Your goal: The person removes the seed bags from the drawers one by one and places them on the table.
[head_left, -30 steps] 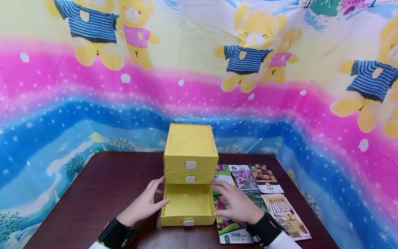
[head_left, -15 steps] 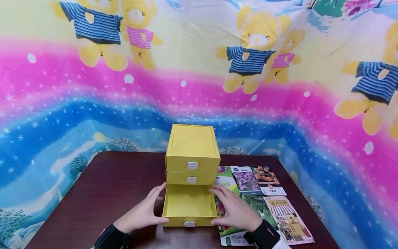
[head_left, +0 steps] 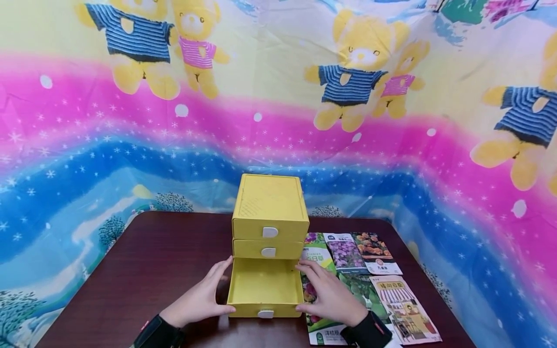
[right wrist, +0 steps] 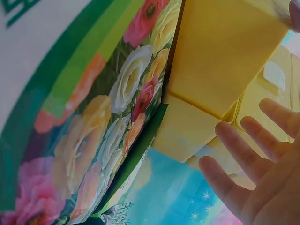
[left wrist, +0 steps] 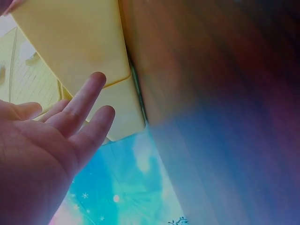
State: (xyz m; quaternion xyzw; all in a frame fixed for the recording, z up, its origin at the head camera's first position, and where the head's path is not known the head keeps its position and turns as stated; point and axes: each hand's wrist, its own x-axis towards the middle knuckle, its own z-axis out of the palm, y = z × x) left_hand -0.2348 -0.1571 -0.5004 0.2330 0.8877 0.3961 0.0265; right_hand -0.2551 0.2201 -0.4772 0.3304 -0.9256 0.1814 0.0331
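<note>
A yellow drawer cabinet [head_left: 271,198] stands on the table, with its bottom drawer [head_left: 266,285] pulled out and nothing seen inside. At the drawer's left side, my left hand [head_left: 197,295] has its thumb at the front corner and its other fingers spread along the side. On the opposite side my right hand [head_left: 332,292] mirrors it, thumb at the right front corner. In both wrist views the fingers are spread and fairly straight beside the yellow drawer wall [left wrist: 75,42]. Whether the thumbs press the front is hard to tell.
Right of the cabinet lie several flower-printed packets, among them a purple-flower packet [head_left: 345,253], an orange-flower packet [head_left: 376,252] and a beige packet with a striped awning [head_left: 405,309]. My right forearm is over some of them. Dark table [head_left: 174,251]; printed curtain [head_left: 278,130] behind.
Both thumbs have moved down to the drawer's front corners, the left one from further back along the side. The drawer stays pulled out as before. The head view has shifted slightly.
</note>
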